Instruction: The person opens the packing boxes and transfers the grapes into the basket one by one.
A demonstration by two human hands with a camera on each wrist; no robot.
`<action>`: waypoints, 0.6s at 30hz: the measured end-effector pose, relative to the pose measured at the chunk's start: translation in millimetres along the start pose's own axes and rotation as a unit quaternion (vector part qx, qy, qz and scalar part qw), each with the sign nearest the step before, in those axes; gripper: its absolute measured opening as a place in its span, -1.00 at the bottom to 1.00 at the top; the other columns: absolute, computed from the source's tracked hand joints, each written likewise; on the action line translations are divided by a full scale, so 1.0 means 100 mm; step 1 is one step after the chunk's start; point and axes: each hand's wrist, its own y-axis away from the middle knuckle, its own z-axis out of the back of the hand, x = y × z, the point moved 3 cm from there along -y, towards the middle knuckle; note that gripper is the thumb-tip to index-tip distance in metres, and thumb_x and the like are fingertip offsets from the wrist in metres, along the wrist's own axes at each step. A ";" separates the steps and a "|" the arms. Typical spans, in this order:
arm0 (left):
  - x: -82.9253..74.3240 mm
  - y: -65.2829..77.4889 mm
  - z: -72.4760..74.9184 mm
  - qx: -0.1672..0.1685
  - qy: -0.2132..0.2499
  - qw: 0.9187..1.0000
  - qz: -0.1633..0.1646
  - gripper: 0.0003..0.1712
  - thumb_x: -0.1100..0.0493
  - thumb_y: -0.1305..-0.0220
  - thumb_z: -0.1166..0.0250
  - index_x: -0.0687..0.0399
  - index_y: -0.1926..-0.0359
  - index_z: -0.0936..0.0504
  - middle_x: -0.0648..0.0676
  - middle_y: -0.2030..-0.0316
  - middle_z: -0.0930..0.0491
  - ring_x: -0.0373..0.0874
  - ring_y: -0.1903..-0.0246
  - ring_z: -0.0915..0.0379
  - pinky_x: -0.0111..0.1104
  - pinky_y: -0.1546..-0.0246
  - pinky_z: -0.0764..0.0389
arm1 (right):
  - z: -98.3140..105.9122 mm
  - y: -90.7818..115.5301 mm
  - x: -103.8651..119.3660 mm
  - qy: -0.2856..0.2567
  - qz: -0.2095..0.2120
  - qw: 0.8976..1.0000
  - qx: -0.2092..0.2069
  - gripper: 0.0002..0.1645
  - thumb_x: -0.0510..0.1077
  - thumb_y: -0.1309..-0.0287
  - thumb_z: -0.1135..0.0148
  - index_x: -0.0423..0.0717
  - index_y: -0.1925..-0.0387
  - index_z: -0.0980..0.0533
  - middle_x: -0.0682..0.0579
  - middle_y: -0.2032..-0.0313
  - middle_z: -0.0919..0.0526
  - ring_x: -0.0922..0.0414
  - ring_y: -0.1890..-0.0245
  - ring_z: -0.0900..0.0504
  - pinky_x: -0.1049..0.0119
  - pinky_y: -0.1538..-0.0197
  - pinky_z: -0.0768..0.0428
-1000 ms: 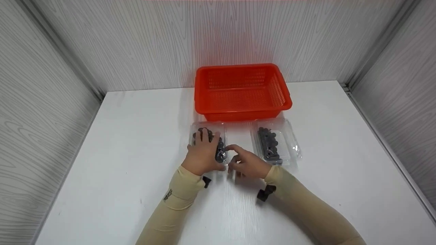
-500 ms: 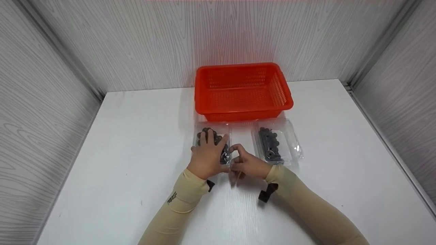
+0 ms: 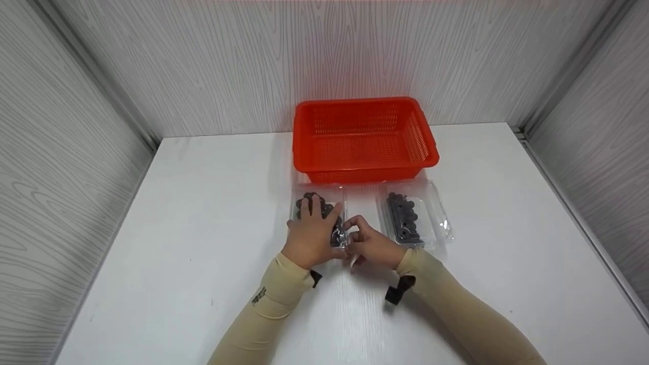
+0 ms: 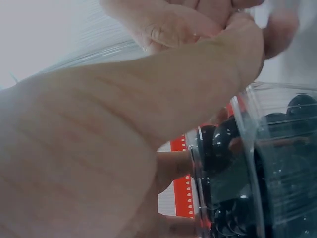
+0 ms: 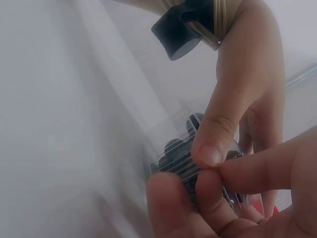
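A clear plastic box [image 3: 327, 190] of dark round fruit [image 3: 312, 196], like grapes, lies on the table in front of the basket. My left hand [image 3: 310, 233] rests over its top with spread fingers. In the left wrist view, the left thumb [image 4: 218, 64] reaches along the box's near end, and the fruit shows through the wall. My right hand [image 3: 372, 246] has curled fingers at the box's near right corner. In the right wrist view, its thumb and fingers pinch the box's edge, close to the left thumb [image 5: 210, 144]. The exact pinch point is partly hidden.
A red plastic basket [image 3: 365, 175] stands at the back, against the white wall [image 3: 228, 66]. A second clear box [image 3: 428, 223] with dark fruit lies right of my right hand. White panels rise on both sides of the table [image 3: 203, 203].
The left box and my left hand have shifted slightly right, toward my right hand. The right fingers have drawn closer together at the box corner. The second box and basket stay put.
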 end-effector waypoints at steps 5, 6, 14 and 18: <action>-0.01 0.00 -0.01 -0.014 -0.009 1.000 -0.002 0.31 -0.38 0.10 -0.61 -0.18 -0.62 -0.19 0.49 -0.53 -0.06 0.54 -0.46 -0.03 0.45 0.01 -0.50 | 0.02 -0.02 -0.02 0.004 -0.006 1.000 -0.019 -0.50 -0.38 -0.26 -0.09 -0.11 -0.16 -0.18 0.01 0.45 -0.53 0.11 0.56 -0.50 0.32 0.52 -0.43; -0.01 0.00 0.00 -0.016 -0.009 1.000 -0.003 0.31 -0.37 0.10 -0.61 -0.18 -0.62 -0.19 0.49 -0.53 -0.07 0.54 -0.46 -0.04 0.45 0.01 -0.50 | 0.03 -0.03 -0.02 0.001 -0.008 1.000 -0.022 -0.50 -0.38 -0.25 -0.09 -0.10 -0.16 -0.19 0.02 0.47 -0.52 0.12 0.57 -0.46 0.33 0.53 -0.39; 0.00 0.00 0.02 -0.026 -0.011 1.000 -0.007 0.27 -0.35 0.05 -0.60 -0.18 -0.61 -0.20 0.49 -0.52 -0.09 0.54 -0.45 -0.07 0.45 0.02 -0.51 | 0.03 -0.03 0.02 -0.005 -0.008 1.000 -0.013 -0.49 -0.38 -0.22 -0.04 -0.09 -0.16 -0.17 0.01 0.53 -0.49 0.13 0.58 -0.45 0.31 0.50 -0.38; -0.01 0.03 0.01 -0.017 -0.011 1.000 -0.009 0.26 -0.38 0.01 -0.55 -0.16 -0.62 -0.18 0.49 -0.52 -0.09 0.54 -0.45 -0.06 0.45 0.02 -0.50 | 0.03 -0.02 -0.01 0.014 -0.015 1.000 -0.017 -0.51 -0.35 -0.26 -0.02 -0.10 -0.17 -0.17 -0.04 0.54 -0.60 0.07 0.59 -0.61 0.27 0.50 -0.50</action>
